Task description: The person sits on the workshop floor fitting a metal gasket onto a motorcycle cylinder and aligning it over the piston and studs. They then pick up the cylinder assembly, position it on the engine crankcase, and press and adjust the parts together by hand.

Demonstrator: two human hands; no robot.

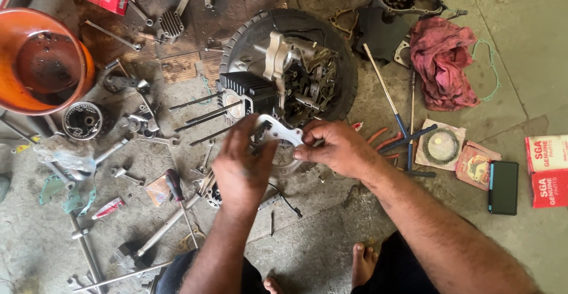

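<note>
Two hands at work, head view: left hand [242, 167] and right hand [334, 147] both gripping thin white gasket [279, 131], held just before black finned cylinder [248, 90] on engine [296, 72] inside tyre [343, 57]. Probably gasket-fitting step; next, likely aligning holes with long studs [204, 113]. Red rag [441, 63] well apart.
</note>
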